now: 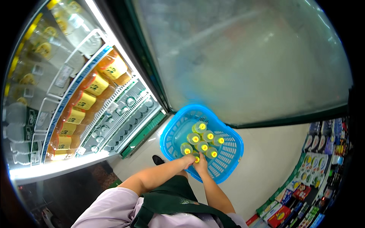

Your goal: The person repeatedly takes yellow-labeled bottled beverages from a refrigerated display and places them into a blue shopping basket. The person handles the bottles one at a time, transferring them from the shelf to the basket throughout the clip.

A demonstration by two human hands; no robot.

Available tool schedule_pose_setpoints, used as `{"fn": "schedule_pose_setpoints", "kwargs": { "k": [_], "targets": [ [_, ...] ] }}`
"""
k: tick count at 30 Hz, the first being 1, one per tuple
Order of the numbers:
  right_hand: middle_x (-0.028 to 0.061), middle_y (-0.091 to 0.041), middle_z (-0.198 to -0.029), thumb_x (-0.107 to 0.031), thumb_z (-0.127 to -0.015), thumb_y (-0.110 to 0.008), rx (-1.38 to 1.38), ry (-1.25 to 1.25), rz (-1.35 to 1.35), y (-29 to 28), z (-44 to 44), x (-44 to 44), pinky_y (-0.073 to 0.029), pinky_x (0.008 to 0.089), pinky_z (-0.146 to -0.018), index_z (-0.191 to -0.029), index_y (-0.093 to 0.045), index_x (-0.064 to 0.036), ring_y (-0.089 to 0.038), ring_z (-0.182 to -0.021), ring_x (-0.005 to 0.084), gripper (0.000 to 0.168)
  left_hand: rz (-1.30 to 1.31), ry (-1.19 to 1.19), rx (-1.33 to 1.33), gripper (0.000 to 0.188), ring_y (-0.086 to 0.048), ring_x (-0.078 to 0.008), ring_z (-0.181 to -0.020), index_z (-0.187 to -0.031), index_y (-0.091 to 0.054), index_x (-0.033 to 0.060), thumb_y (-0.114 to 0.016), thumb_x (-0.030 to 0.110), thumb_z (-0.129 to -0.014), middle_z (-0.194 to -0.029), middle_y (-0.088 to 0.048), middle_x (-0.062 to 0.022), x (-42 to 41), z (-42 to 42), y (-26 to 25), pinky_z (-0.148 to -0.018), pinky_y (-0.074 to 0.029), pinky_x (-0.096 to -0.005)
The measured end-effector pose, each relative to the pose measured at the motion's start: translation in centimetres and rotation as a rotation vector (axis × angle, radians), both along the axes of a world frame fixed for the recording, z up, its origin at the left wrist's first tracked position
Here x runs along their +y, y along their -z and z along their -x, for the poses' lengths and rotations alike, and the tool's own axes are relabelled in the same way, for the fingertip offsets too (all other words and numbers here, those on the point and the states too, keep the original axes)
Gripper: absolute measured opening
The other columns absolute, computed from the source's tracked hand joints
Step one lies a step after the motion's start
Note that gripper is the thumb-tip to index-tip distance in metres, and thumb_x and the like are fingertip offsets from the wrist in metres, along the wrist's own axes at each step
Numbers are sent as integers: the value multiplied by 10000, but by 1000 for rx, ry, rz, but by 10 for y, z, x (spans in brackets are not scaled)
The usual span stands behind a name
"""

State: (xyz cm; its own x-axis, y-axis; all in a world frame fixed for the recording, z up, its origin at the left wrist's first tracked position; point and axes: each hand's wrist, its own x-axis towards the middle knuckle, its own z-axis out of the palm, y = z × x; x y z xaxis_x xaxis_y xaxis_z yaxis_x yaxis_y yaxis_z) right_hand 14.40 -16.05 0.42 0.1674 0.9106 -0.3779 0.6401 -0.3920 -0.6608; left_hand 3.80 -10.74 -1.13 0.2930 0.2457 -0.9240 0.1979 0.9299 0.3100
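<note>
A blue plastic basket (240,142) stands on the floor in front of me, below the open glass door. Several clear bottles with yellow caps (202,146) stand upright in it, grouped around its middle. My left hand (188,160) and my right hand (202,164) meet at the basket's near side. Between them shows the yellow cap of one bottle (197,159), nearest to me. Both hands are around this bottle; its body is mostly hidden by them.
On the left is a lit drinks fridge with large bottles of orange drink (97,84) on a wire shelf (114,102). Its open glass door (242,71) spans the upper right. A shelf of small packaged goods (310,165) curves along the right. A dark shoe (158,160) is beside the basket.
</note>
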Motion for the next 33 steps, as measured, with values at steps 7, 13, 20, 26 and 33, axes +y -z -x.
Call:
{"fn": "schedule_pose_setpoints", "kwargs": {
  "k": [7, 13, 20, 26, 33],
  "targets": [
    [236, -615, -1110, -194, -755, -702, -162, -228, -79, -88, 5, 16, -490, 451, -840, -1197, -561, -24, -588, -1013, 411, 494, -28, 90, -33, 384, -549, -100, -923, -1222, -595, 89, -579, 65, -839, -1060, -606, -14, 13, 34, -74, -724, -464, -240],
    [174, -671, -935, -125, -765, -668, 39, -373, -355, -172, 43, 70, -515, 423, -759, -1008, -662, -23, -643, -883, 350, 264, -98, -136, -414, 296, -558, -98, -1012, -1218, -590, 133, -530, 124, -928, -1110, -602, 33, 42, 102, -166, -886, -462, -278],
    [143, -667, -855, -83, -799, -663, 273, -672, -769, -360, 140, 194, -529, 336, -651, -959, -669, -14, -664, -752, 268, 174, -689, -345, -621, 298, -558, -107, -1107, -1237, -569, 72, -556, 94, -941, -1186, -599, -19, 108, 208, -332, -972, -455, -300],
    [154, -685, -885, -141, -803, -680, 433, -760, -1149, -583, 216, 260, -532, 322, -672, -1039, -662, 16, -686, -805, 225, 284, -1535, -244, -49, 421, -539, -150, -1145, -1313, -502, 13, -593, 60, -904, -1237, -570, -59, 115, 279, -588, -996, -438, -309],
    [148, -690, -974, -329, -767, -686, 130, -700, -1172, -706, 292, 301, -517, 400, -813, -1225, -554, -31, -670, -931, 299, 563, -2063, -330, 969, 574, -547, -215, -1144, -1376, -366, -73, -628, 103, -896, -1256, -556, -147, 162, 343, -737, -985, -441, -322]
  ]
}}
